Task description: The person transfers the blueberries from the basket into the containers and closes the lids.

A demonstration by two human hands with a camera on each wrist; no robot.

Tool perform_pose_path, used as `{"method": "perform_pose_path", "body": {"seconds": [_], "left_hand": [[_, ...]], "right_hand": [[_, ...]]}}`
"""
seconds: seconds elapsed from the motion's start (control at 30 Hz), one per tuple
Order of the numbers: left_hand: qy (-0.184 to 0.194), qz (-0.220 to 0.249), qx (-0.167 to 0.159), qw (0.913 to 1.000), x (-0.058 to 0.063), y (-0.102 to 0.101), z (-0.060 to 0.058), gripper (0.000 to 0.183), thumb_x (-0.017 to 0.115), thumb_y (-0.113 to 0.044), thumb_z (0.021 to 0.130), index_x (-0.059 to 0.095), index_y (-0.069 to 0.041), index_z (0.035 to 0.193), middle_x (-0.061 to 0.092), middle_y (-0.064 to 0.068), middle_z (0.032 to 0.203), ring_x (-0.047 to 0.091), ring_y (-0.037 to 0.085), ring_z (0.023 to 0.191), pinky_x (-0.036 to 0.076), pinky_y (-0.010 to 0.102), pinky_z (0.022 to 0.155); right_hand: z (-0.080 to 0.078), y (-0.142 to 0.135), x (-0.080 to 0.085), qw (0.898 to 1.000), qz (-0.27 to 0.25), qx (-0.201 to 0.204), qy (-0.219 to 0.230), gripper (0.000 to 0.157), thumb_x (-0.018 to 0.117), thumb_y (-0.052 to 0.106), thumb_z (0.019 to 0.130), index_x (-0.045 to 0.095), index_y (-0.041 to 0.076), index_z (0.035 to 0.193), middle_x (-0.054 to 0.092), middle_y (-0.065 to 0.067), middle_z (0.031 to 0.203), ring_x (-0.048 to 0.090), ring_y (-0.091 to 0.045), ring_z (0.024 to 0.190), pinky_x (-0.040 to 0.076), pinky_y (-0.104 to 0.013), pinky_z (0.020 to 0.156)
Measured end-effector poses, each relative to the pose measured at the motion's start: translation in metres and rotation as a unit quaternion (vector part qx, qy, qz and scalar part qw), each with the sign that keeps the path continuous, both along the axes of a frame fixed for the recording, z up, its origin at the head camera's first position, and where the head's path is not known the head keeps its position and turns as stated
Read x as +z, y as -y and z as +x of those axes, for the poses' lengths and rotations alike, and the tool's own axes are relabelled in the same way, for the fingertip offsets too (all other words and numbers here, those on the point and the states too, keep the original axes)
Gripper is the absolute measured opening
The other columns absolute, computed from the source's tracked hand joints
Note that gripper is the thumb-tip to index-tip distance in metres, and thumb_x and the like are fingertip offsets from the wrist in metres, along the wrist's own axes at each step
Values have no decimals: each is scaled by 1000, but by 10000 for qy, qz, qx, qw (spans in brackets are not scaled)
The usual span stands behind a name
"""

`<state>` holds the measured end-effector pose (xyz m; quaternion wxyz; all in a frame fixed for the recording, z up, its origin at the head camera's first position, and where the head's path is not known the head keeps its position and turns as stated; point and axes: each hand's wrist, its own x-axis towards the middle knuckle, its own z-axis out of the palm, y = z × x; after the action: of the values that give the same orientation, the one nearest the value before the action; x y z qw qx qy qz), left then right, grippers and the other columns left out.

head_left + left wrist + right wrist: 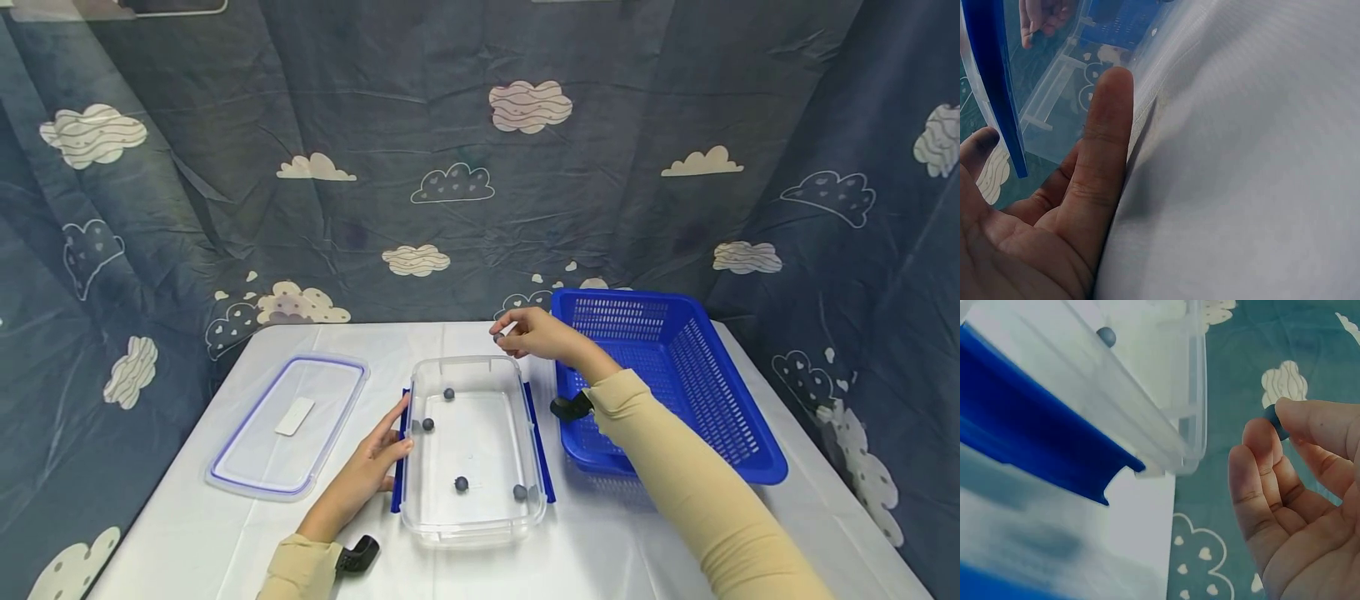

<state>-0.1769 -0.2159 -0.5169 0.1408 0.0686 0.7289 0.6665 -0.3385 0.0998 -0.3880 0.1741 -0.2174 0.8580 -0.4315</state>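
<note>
A clear plastic container [471, 532] with blue side latches stands on the table, several blueberries [461, 483] scattered on its floor. My left hand [369, 467] rests against the container's left side, fingers fairly straight beside the blue latch [997, 81]; they touch the side rather than wrap round it. Above the far right corner of the container, my right hand [536, 333] pinches one blueberry [1277, 420] between thumb and fingertips. In the right wrist view, that hand [1310, 500] is beyond the container's end wall, apart from it.
A blue perforated basket [761, 471] stands at the right, partly behind my right forearm. To the left lies a clear lid [330, 392] with a purple-blue seal and a white label [295, 416]. A dark cloud-print curtain [450, 242] borders the white table.
</note>
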Motion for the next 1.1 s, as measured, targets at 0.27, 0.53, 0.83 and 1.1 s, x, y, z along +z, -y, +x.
{"method": "perform_pose_path", "body": {"seconds": [0.27, 0.53, 0.83, 1.1], "left_hand": [[-6, -39, 6, 10000, 0, -1, 1, 74, 58, -29, 111, 19, -40, 173, 49, 29, 134, 63, 22, 99, 65, 39, 75], [-12, -30, 28, 10000, 0, -1, 1, 73, 57, -27, 111, 19, -40, 173, 49, 29, 134, 63, 23, 100, 65, 40, 75], [-2, -63, 52, 10000, 1, -2, 2, 72, 57, -26, 112, 20, -41, 172, 49, 31, 137, 64, 24, 101, 65, 41, 76], [0, -36, 28, 10000, 2, -3, 1, 73, 57, -26, 112, 19, -39, 173, 49, 28, 133, 62, 23, 99, 65, 39, 73]], "right_hand": [[2, 16, -7, 9995, -154, 134, 233, 28, 66, 12, 106, 68, 2, 133, 73, -20, 106, 69, -19, 90, 64, -42, 94], [6, 35, -13, 9983, -183, 403, 382, 28, 66, 11, 106, 67, 1, 132, 74, -17, 101, 72, -35, 102, 64, -43, 97], [10, 51, -20, 9971, -55, 582, 488, 33, 67, 10, 105, 66, -1, 136, 75, -10, 97, 71, -21, 94, 65, -32, 90], [11, 55, -23, 9972, 33, 688, 305, 37, 67, 9, 105, 64, -2, 141, 78, -16, 103, 75, -28, 101, 65, -32, 90]]}}
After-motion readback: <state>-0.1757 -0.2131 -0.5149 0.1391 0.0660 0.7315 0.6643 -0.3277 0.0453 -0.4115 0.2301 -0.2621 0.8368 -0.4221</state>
